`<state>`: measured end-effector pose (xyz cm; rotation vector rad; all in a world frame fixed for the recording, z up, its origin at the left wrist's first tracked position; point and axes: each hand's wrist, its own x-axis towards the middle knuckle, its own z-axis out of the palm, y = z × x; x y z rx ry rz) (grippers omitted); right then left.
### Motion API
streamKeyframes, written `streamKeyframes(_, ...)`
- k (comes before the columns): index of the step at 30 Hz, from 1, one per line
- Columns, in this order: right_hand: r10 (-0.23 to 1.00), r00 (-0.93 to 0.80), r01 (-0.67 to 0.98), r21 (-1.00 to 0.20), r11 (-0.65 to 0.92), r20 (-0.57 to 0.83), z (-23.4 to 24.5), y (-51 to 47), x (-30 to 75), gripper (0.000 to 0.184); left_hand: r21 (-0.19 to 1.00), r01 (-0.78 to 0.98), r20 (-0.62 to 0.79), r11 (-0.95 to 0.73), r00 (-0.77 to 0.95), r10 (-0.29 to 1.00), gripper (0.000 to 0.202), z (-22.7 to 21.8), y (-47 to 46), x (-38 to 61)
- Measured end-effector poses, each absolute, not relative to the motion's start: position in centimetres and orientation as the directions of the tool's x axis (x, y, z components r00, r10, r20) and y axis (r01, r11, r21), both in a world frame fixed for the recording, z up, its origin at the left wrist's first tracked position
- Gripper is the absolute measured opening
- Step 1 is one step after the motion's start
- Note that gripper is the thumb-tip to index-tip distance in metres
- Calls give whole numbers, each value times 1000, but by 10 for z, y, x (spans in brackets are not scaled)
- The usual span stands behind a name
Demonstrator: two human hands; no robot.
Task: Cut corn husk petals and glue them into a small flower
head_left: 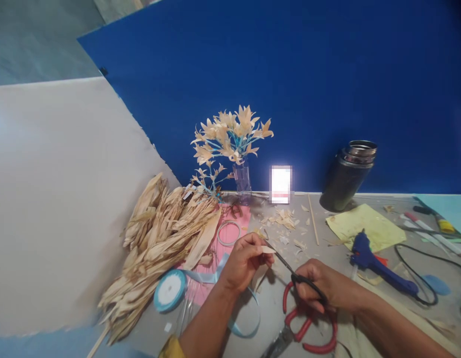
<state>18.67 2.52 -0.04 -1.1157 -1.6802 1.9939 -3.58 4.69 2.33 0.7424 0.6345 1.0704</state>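
Note:
In the head view, my left hand (245,261) pinches a small pale piece of corn husk (268,249) between thumb and fingers. My right hand (322,283) grips black-handled scissors (286,264), whose blades reach up to the husk piece. Below the right hand lie red-handled cutters (301,328) on the table. A blue ribbon (249,325) curls beneath my left wrist, and its spool (170,291) rests to the left. Husk scraps (284,219) are scattered beyond my hands.
A bundle of dried corn husks (171,233) fills the left side. Husk flowers (230,132) stand in a clear vase (242,181) at the back. A dark flask (347,176), yellow paper (364,223) and a blue glue gun (381,268) with its cord are on the right.

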Motion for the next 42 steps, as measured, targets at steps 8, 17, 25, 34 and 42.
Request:
streamKeyframes(8, 860, -448, -47, -954, -297, -246, 0, 26, 174, 40, 812, -504, -133, 295, 332, 934, 27, 23, 41, -27)
streamKeyframes(17, 961, -261, -89, -989, -117, -90, 5, 24, 176, 37, 852, -360, -204, 380, 440, 875, 31, 13, 36, -19)
streamKeyframes(25, 988, -115, -220, -968, -124, -101, 4, 17, 160, 41, 716, -533, -283, 451, 369, 885, 40, 5, 23, 3)
streamKeyframes(34, 835, -524, 87, -986, -143, -167, 1, 21, 166, 63, 847, -439, -224, 299, 216, 950, 27, 13, 32, -7)
streamKeyframes(42, 728, -628, 186, -961, -203, -276, -5, 20, 171, 61, 956, -221, -161, 194, 156, 974, 13, 15, 38, -18)
